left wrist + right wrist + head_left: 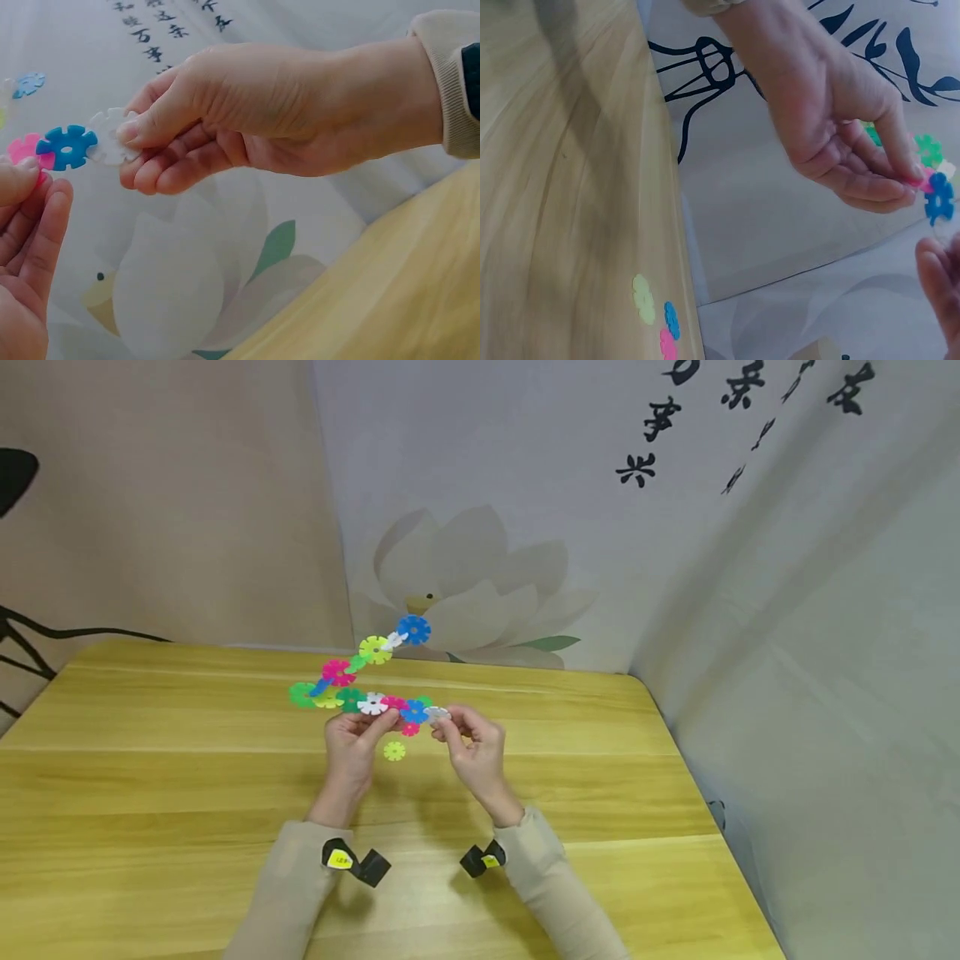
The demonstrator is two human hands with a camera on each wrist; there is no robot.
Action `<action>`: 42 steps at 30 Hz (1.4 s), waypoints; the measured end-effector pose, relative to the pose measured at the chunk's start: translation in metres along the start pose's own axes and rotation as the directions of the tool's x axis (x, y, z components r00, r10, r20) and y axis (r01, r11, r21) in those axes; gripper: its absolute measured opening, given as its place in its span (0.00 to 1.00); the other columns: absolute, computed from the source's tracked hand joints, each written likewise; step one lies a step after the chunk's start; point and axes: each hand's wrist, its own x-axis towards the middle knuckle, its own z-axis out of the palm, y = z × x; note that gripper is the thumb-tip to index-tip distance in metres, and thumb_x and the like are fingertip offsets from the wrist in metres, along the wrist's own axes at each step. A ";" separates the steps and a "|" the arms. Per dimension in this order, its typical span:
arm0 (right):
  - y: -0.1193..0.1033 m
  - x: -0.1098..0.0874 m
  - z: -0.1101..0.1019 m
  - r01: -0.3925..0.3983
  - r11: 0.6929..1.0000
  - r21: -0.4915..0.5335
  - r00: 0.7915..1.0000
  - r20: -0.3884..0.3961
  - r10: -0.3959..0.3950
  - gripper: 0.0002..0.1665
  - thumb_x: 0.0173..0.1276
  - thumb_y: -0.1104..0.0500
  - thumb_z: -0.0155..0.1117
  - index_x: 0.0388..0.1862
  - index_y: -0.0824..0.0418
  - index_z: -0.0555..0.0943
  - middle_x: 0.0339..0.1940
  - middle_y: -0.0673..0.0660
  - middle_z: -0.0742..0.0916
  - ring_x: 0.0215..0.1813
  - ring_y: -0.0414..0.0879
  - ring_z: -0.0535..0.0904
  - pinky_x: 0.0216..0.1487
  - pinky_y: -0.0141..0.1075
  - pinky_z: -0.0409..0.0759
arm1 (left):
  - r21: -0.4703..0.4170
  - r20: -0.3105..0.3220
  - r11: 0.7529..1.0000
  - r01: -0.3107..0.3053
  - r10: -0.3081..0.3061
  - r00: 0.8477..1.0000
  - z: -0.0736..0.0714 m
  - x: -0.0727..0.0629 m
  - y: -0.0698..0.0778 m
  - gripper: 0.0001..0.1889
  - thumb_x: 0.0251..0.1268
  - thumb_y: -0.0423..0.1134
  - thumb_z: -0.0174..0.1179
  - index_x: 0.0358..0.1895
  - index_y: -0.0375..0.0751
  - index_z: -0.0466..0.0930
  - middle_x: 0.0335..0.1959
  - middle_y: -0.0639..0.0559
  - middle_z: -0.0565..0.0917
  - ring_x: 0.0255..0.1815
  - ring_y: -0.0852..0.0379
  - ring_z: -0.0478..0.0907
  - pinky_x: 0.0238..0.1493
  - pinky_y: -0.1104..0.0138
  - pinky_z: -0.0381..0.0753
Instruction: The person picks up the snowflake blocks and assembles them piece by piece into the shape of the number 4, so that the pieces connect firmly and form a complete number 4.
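A chain of colourful notched plastic discs (350, 699) hangs over the table, bent in a V with one arm rising to a blue disc (414, 629). My left hand (351, 753) pinches the chain at a pink disc (24, 148) between thumb and fingers. Beyond it comes another blue disc (67, 148). A white, see-through disc (109, 135) overlaps that blue disc's edge, and my right hand (478, 750) pinches it by its far side. In the right wrist view, the right hand's fingers (939, 281) show only at the edge.
Loose discs lie on the wooden table (600, 777) below and behind the hands: a yellow one (394, 751), a pink one (410, 729) and, in the right wrist view, a blue one (672, 320). A printed cloth backdrop (480, 485) stands behind the table's far edge.
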 end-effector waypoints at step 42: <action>0.032 -0.005 -0.007 0.207 0.976 -0.069 0.975 0.100 -0.200 0.07 0.56 0.82 0.59 0.32 0.76 0.81 0.25 0.66 0.85 0.23 0.49 0.83 0.28 0.27 0.83 | -0.036 0.036 0.999 -0.020 0.021 0.999 -0.001 0.000 -0.004 0.21 0.56 0.14 0.52 0.26 0.46 0.85 0.22 0.54 0.85 0.22 0.62 0.82 0.32 0.71 0.84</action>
